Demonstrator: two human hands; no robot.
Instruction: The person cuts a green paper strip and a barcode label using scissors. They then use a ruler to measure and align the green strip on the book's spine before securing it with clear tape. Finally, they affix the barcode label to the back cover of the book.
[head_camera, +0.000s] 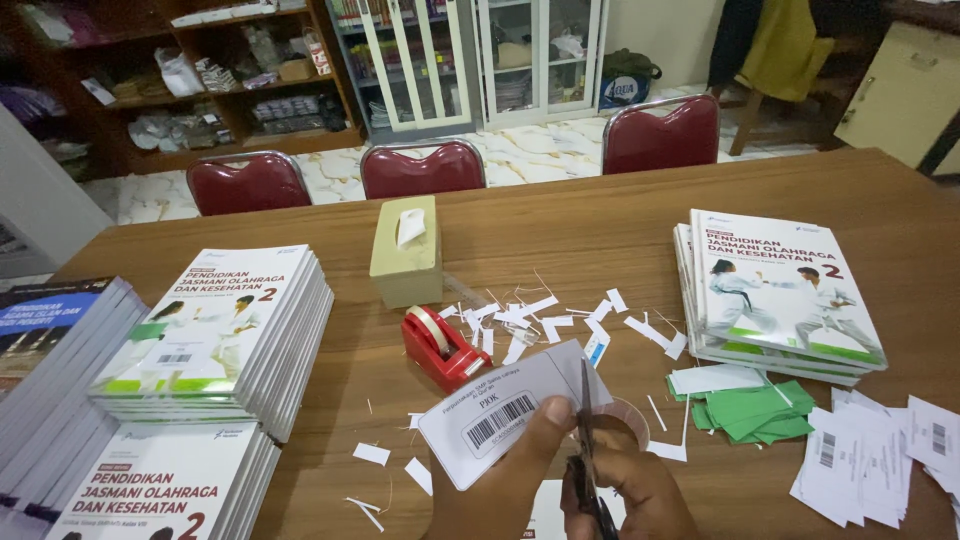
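Note:
My left hand (500, 480) pinches a white paper label sheet (505, 405) with a barcode, thumb on top, near the table's front edge. My right hand (630, 490) grips dark scissors (586, 440); their blades point away from me and cut into the sheet's right side. Under the hands lies a clear roll of tape (625, 415), partly hidden. A red tape dispenser (440, 345) stands just left of the sheet.
Stacks of white textbooks (225, 335) stand at the left, another stack (780, 295) at the right. White paper offcuts (545, 320) litter the brown table (560, 230). Green slips (755, 410), barcode labels (870, 460), a tissue box (408, 250) and three red chairs (420, 168) are around.

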